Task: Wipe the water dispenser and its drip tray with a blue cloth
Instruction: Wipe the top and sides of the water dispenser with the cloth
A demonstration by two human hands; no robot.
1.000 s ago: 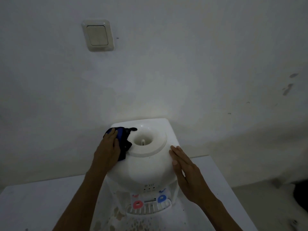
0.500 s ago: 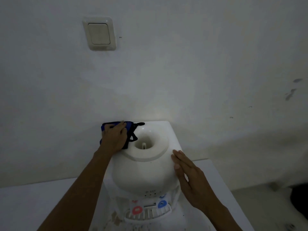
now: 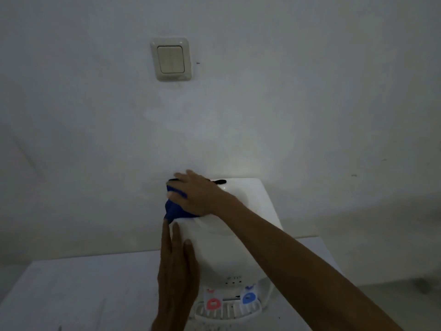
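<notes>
The left hand [image 3: 177, 266] lies flat and open against the left side of the white water dispenser [image 3: 238, 237], fingers straight and holding nothing. Just above it the blue cloth [image 3: 175, 209] sits on the dispenser's top left corner, pressed down under the right hand [image 3: 195, 194], whose arm crosses over the top from the right. The drip tray [image 3: 226, 311] sticks out at the front, low on the white bench [image 3: 78, 287]
</notes>
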